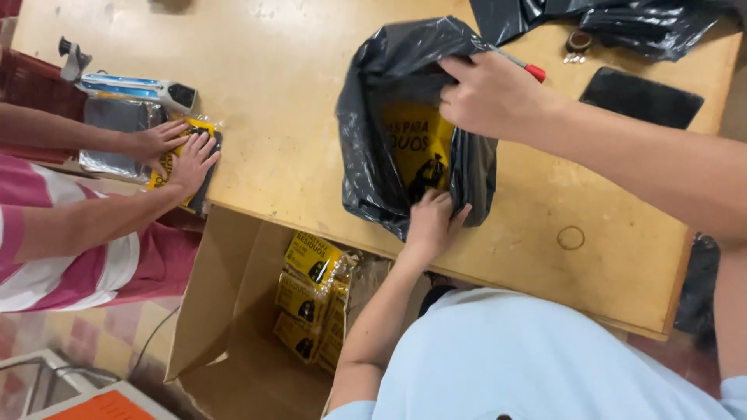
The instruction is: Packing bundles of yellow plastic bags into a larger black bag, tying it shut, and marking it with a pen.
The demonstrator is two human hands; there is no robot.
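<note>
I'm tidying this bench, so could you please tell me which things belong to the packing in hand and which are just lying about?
In hand:
black bag, gripped by the right hand and left hand
yellow sheet inside it
yellow packs in the box
co-worker's pack under their hands

Lying about:
red-tipped tool
dark pad
tape roll
sealer

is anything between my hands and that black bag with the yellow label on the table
Nothing visible. Both hands are already on the black bag: the right hand grips its upper edge, and the left hand presses its lower end beside the yellow label.
</note>
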